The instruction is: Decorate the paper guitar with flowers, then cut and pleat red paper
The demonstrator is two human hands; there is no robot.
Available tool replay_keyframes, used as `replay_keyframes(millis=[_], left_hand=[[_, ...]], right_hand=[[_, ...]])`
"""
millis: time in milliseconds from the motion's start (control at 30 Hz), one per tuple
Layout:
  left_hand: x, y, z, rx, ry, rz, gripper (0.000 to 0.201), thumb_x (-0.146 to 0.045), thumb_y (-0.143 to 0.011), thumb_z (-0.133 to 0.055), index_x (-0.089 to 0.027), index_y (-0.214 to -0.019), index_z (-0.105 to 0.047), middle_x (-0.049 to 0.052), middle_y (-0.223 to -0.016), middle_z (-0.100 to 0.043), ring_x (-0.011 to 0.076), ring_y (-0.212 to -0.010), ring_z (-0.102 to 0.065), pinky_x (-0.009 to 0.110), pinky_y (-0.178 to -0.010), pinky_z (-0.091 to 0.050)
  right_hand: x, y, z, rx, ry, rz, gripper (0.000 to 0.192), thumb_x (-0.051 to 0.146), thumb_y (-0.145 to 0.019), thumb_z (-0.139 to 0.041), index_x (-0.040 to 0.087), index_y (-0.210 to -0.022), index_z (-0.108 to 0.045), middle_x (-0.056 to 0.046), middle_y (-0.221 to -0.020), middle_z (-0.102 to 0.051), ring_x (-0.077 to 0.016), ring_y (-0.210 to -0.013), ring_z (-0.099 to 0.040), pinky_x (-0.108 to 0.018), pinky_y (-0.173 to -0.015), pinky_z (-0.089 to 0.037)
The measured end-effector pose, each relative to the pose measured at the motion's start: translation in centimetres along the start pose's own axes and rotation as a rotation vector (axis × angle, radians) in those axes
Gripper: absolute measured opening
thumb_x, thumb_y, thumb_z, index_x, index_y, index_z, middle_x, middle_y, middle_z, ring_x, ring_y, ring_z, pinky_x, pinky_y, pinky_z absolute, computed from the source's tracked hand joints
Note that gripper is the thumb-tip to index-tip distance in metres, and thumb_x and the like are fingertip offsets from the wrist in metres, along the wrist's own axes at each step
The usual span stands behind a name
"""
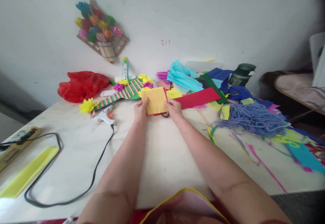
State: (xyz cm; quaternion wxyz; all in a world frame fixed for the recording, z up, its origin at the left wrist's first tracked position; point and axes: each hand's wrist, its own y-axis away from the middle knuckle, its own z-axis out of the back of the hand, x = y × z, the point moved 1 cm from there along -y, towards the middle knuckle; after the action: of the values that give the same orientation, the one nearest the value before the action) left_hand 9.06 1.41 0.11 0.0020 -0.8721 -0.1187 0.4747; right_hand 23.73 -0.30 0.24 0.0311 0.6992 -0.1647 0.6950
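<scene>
Over the pale worktop (167, 163), the left hand (140, 111) and right hand (174, 109) each have a pinched grip—thumbs on top—on opposite edges of a yellow sheet (155, 101); a white glue gun (103, 116) lies leftward, then a green guitar-shaped piece (130, 91), a red plastic bag (82, 87) and, on the wall (198, 21), colourful flowers (94, 21)

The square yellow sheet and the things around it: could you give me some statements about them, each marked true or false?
1. The left hand and right hand both hold the square yellow sheet. True.
2. A dark green jar stands farther back than the tangled blue yarn. True.
3. The white glue gun lies on the yarn. False: it lies on the pale tabletop, left of the hands.
4. A yellow flower sits at the narrow end of the green guitar-shaped craft. True.
5. The crumpled red plastic bag is right of the hands. False: it is left of them.
</scene>
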Motion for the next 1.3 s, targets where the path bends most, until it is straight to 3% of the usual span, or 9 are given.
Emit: replay_keyframes(millis=[133, 633, 867, 1133, 1300], left_hand=[[-0.3, -0.1, 0.3, 0.029, -0.011, 0.013, 0.038, -0.04, -0.05, -0.079, -0.011, -0.067, -0.062, 0.007, -0.07, -0.068, 0.0216, -0.074, -0.065, 0.031, -0.068, -0.052], [-0.1, -0.5, 0.5, 0.132, -0.212, -0.026, 0.041, -0.042, -0.057, -0.075, -0.013, -0.082, -0.062, 0.005, -0.07, -0.068, 0.023, -0.079, -0.065, 0.032, -0.07, -0.052], [-0.4, -0.1, 0.8, 0.342, -0.216, 0.112, 0.052, -0.028, -0.048, -0.081, -0.012, -0.095, -0.064, 0.009, -0.087, -0.07, 0.0249, -0.088, -0.064, 0.037, -0.079, -0.051], [-0.4, -0.3, 1.1, 0.323, -0.156, 0.153, 0.043, -0.031, -0.051, -0.08, -0.01, -0.086, -0.067, 0.012, -0.085, -0.07, 0.0264, -0.089, -0.064, 0.037, -0.08, -0.051], [-0.5, 0.1, 0.5, 0.354, -0.095, 0.16, 0.048, -0.027, -0.053, -0.078, -0.01, -0.095, -0.064, 0.013, -0.092, -0.069, 0.026, -0.093, -0.063, 0.037, -0.083, -0.05]], right_hand=[[0.4, 0.2, 0.1, -0.022, -0.075, -0.065, 0.022, 0.039, -0.059, -0.058, 0.017, -0.06, -0.055, 0.003, -0.055, -0.049, -0.0108, -0.049, -0.045, -0.022, -0.037, -0.038], [-0.2, -0.4, 0.3, -0.052, -0.166, -0.102, 0.018, 0.034, -0.057, -0.061, 0.017, -0.062, -0.057, 0.003, -0.055, -0.054, -0.0112, -0.049, -0.048, -0.023, -0.036, -0.042], [-0.9, -0.9, 0.7, -0.085, -0.147, -0.063, 0.024, 0.039, -0.056, -0.061, 0.017, -0.064, -0.058, 0.003, -0.056, -0.054, -0.0116, -0.051, -0.049, -0.023, -0.043, -0.043], [-1.0, -0.8, 0.7, -0.041, -0.137, -0.043, 0.022, 0.036, -0.057, -0.061, 0.016, -0.066, -0.059, 0.002, -0.057, -0.057, -0.0137, -0.056, -0.053, -0.026, -0.051, -0.046], [-0.7, -0.7, 0.4, 0.001, -0.171, -0.076, 0.028, 0.028, -0.06, -0.059, 0.014, -0.084, -0.063, -0.002, -0.07, -0.064, -0.0142, -0.06, -0.057, -0.026, -0.051, -0.048]])
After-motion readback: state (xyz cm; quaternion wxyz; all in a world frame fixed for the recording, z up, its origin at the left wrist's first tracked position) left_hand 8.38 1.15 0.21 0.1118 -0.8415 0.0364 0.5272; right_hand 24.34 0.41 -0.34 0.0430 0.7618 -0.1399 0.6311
